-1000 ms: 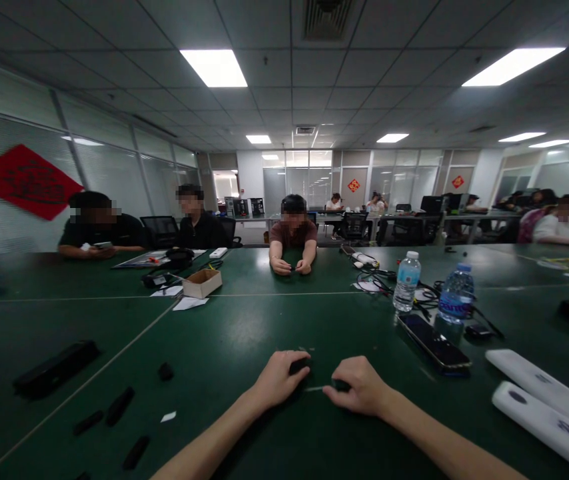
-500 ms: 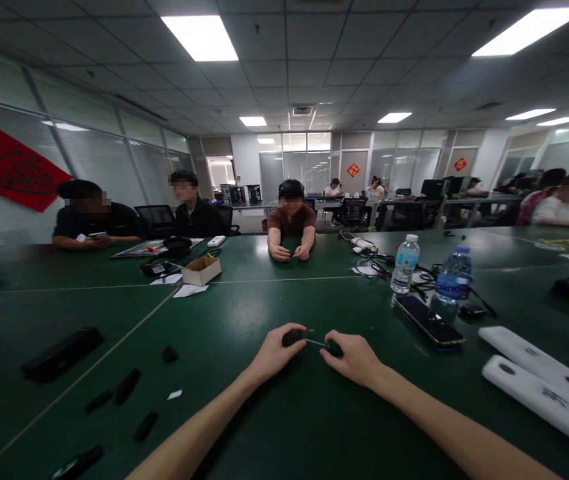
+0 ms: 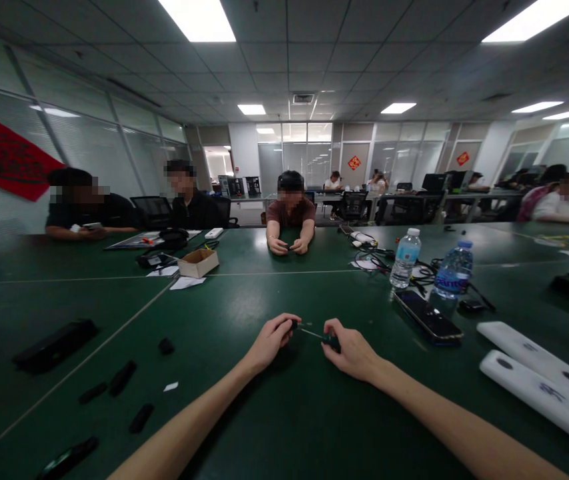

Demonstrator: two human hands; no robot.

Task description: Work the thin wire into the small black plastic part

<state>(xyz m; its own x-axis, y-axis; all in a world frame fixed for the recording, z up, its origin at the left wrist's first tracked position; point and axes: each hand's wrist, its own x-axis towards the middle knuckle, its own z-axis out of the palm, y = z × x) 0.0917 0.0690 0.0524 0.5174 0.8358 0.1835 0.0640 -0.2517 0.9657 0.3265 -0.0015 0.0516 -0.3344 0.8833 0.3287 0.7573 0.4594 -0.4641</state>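
Both my hands rest close together on the dark green table (image 3: 274, 427), near its middle. My left hand (image 3: 270, 341) is closed around a small black object (image 3: 293, 325). My right hand (image 3: 348, 349) pinches the dark handle of a small screwdriver (image 3: 314, 334). Its thin shaft runs left, with the tip at the black object. Most of the object is hidden by my fingers.
A black phone (image 3: 427, 315), two water bottles (image 3: 404, 259) and cables lie to the right, with two white bars (image 3: 534, 380) nearer. Several small black parts (image 3: 122, 377) and a black case (image 3: 54, 344) lie left. A cardboard box (image 3: 198, 262) and seated people are across the table.
My hands have shifted slightly away from me and apart. The screwdriver shaft between them shows more clearly now. The camera has tilted down a little.
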